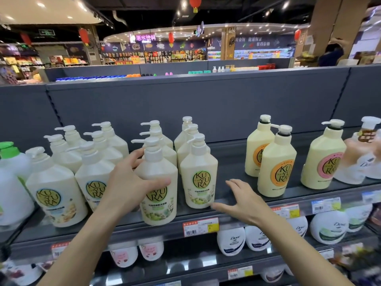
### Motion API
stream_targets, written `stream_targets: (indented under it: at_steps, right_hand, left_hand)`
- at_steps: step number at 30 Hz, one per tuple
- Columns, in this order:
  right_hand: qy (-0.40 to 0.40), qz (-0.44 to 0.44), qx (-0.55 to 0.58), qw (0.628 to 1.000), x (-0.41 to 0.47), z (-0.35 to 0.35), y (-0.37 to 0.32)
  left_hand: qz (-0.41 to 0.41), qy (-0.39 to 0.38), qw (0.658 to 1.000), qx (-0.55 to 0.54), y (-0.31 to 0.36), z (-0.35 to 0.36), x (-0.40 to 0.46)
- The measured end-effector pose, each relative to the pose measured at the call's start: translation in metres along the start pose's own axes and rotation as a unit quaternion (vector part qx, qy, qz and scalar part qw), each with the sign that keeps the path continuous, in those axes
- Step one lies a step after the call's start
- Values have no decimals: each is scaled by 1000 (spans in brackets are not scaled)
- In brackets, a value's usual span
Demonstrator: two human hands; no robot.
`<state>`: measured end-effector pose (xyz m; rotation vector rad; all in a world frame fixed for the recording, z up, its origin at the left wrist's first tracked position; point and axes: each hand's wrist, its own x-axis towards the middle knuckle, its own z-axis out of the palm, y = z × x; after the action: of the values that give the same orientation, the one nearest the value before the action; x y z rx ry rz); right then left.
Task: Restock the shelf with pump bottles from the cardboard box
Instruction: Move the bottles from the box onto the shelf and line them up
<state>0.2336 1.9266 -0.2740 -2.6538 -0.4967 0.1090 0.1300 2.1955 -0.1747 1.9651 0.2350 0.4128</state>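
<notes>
Left hand grips front pump bottle; right hand hovers spread.

The widest free room on the shelf lies to the right of the green-label bottle: a bare strip of dark board that runs to the back wall. The right hand is spread open over the front of this strip. Further right of that bottle, two orange-label bottles close the gap. To the left of the green-label bottle stands the front bottle, gripped by the left hand, with only a narrow slit between the two. Behind both, rows of bottles block the way back.
</notes>
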Motion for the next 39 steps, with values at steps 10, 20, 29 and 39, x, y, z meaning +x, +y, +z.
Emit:
stream_targets:
  at_steps: [10,20,29,39]
  right_hand:
    - [43,-37,-147,988,-5,25,17]
    - [52,-42,-167,984,-5,26,19]
    - [54,-45,-181,981,-2,29,21]
    - [52,-45,-174,982,-4,28,20]
  left_hand:
    - [4,27,1000,-1,-9,15,6]
    - [49,33,986,158,-21,23,4]
    - [21,77,954,290,-28,39,-7]
    - [33,77,960,266,-29,44,-16]
